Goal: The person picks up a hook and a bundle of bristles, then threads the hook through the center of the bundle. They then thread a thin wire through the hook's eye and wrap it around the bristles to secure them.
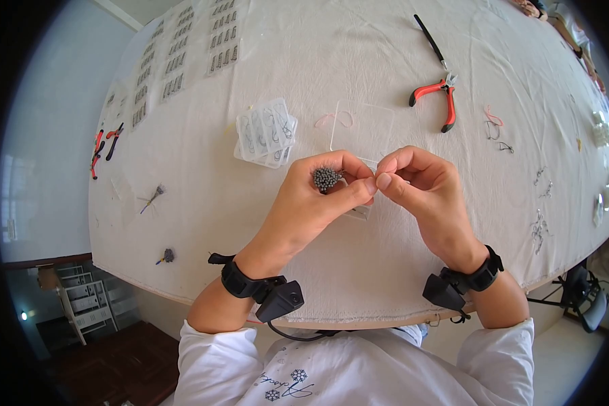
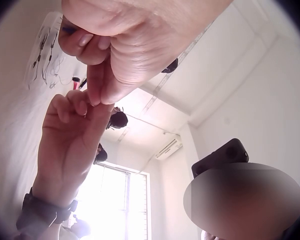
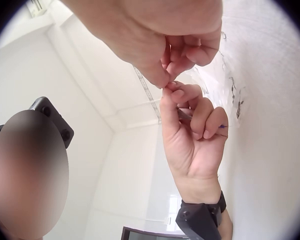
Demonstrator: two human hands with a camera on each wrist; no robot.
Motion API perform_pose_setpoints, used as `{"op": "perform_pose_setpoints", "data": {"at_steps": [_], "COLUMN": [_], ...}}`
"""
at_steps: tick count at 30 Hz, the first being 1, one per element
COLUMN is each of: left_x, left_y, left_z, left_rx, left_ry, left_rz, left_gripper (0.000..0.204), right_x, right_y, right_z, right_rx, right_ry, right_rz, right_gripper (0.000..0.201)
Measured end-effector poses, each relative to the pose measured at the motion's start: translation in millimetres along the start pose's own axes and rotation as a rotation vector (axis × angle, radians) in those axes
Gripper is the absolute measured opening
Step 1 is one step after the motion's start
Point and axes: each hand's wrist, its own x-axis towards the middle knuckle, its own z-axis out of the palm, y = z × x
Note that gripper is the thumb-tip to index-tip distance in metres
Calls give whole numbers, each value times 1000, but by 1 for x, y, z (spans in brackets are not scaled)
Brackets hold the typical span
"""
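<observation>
My left hand (image 1: pixel 304 193) grips a bundle of thin stems with dark grey beaded heads (image 1: pixel 325 178). The heads stick up between thumb and fingers in the head view, and a blue end (image 3: pixel 222 127) pokes out past the curled fingers in the right wrist view. My right hand (image 1: pixel 432 186) pinches with thumb and index finger, its fingertips meeting those of the left hand. What sits in that pinch is tiny and mostly covered, so I cannot tell its kind. Under both hands lies a clear plastic box (image 1: pixel 360 212), partly hidden, with its raised clear lid (image 1: pixel 364 120) behind.
Stacked clear compartment boxes (image 1: pixel 266 132) hold wire pieces left of the hands. Red-handled pliers (image 1: pixel 449 108) and a black slim tool (image 1: pixel 429 37) lie behind right. More pliers (image 1: pixel 114 141), two small bundles (image 1: pixel 154 196) and carded packs (image 1: pixel 223 57) lie left; wire bits (image 1: pixel 538 230) right.
</observation>
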Motion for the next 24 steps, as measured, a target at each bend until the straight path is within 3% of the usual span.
{"op": "perform_pose_setpoints", "data": {"at_steps": [24], "left_x": [0], "left_y": [-2], "left_z": [3], "left_rx": [81], "left_ry": [43], "left_rz": [47], "left_gripper": [15], "right_x": [-2], "right_y": [1], "right_z": [3], "right_rx": [46], "right_ry": [53], "right_rz": [-1], "right_gripper": [9]}}
